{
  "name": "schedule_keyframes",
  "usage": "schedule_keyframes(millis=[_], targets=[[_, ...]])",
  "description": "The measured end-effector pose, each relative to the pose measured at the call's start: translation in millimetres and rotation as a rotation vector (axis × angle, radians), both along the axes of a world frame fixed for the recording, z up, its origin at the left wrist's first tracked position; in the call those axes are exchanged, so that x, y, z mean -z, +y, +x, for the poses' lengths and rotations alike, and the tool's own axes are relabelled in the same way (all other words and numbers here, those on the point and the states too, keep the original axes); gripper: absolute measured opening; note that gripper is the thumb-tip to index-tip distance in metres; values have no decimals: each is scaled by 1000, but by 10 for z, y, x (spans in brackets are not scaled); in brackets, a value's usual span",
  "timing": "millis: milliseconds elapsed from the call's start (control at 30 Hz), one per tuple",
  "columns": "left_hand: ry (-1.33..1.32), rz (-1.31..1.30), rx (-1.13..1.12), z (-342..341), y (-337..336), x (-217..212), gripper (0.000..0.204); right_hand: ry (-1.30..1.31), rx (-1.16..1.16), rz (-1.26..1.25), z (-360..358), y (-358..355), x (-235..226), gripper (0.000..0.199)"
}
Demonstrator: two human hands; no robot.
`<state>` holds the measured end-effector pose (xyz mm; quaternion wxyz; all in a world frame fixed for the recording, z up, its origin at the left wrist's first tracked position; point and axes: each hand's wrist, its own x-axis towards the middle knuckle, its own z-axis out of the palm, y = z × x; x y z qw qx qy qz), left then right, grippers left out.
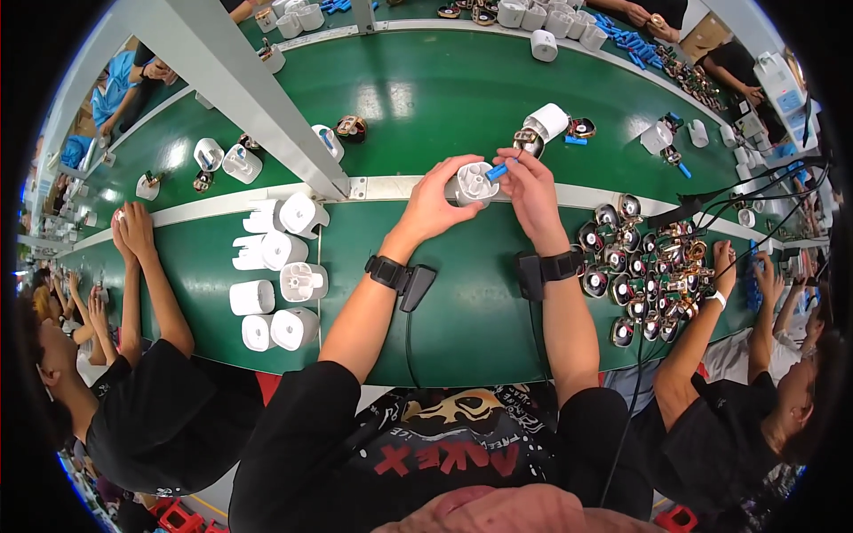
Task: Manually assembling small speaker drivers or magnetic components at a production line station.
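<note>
My left hand [435, 201] is wrapped around a white plastic housing [475, 183], its open end facing up and showing molded parts inside. Pinched in the fingers of my right hand [531, 194] is a blue cylindrical battery [497, 172], held at the housing's right rim. Whether the battery touches the rim I cannot tell. Just beyond my right fingers, a white housing [546, 122] lies tilted with a round dark and copper-coloured part [528, 142] at its near end. Beside it rests another such assembly with a blue battery [576, 139].
White housings [286, 250] cluster left of my left arm. Several round speaker-like assemblies [641, 266] crowd the right side, near black cables [755, 191]. A grey metal post [258, 98] rises at the left. Co-workers' hands [133, 229] [724, 268] are on both sides.
</note>
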<state>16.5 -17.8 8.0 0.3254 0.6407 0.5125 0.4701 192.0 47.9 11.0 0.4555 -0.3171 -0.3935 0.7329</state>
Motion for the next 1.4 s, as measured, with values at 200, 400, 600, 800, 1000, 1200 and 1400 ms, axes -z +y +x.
schedule_keyframes(millis=[200,400,600,800,1000,1200,1400], targets=[[-111,-32,8,-18,42,50,62,-258,34,362,-27,-30,-151,23],[-245,-43,102,-70,53,13,60,-210,38,542,-8,-35,-203,20],[-195,-94,169,-107,51,-55,57,-247,-9,634,-63,-93,-250,16],[-154,-69,161,-117,44,-25,55,-474,-68,703,-76,-132,-302,17],[-41,-141,140,-149,56,58,52,-660,-65,949,-18,6,-3,23],[-21,-108,116,-141,44,63,50,-187,78,293,-237,-179,71,26],[-166,-137,125,-111,15,21,58,86,14,49,-289,-183,59,27]])
